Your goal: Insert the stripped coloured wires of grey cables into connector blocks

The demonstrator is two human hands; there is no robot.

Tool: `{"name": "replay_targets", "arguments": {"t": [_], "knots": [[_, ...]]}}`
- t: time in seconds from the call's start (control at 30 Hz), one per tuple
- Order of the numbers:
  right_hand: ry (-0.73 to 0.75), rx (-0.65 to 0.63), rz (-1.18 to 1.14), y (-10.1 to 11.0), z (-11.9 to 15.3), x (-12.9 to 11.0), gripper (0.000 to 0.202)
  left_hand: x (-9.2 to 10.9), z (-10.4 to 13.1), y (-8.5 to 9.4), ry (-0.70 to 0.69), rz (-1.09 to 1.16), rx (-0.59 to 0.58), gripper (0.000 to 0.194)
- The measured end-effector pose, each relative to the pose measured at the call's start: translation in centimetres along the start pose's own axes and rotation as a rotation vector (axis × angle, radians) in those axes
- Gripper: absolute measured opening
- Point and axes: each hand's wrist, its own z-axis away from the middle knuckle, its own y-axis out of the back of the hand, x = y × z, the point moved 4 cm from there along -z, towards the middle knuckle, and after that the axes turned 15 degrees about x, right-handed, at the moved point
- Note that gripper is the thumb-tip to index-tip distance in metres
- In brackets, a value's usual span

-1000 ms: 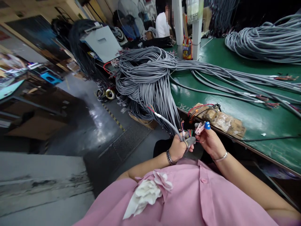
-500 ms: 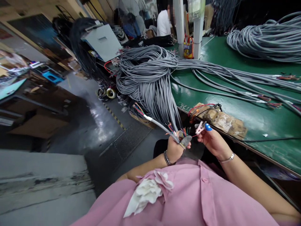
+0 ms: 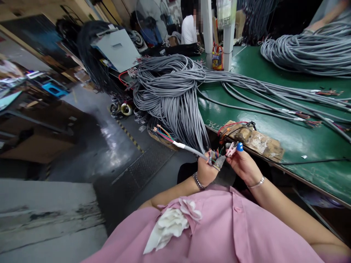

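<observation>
Gripping one grey cable (image 3: 189,149) near its stripped end, your left hand (image 3: 206,171) is clenched around it; your right hand (image 3: 242,165) pinches a small clip (image 3: 231,148). Beyond, two cable piles (image 3: 172,91) cover the green counter (image 3: 296,135); no writing is legible.

I see matt grey plastic-sheathed cables (image 3: 175,95) heaped at the bench's left edge, its green top (image 3: 296,135) smooth and faintly glossy, beside a rough, worn wooden block (image 3: 256,140).
</observation>
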Motion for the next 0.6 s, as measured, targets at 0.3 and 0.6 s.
{"name": "replay_targets", "arguments": {"t": [0.3, 0.6], "knots": [[-0.021, -0.049, -0.048, -0.2, 0.5, 0.4, 0.037, -0.5, 0.6, 0.6, -0.033, -0.035, -0.049, 0.024], [-0.085, -0.014, 0.080, 4.5, -0.1, 0.7, 0.037, -4.9, 0.9, 0.8, -0.129, -0.355, -0.264, 0.025]]}}
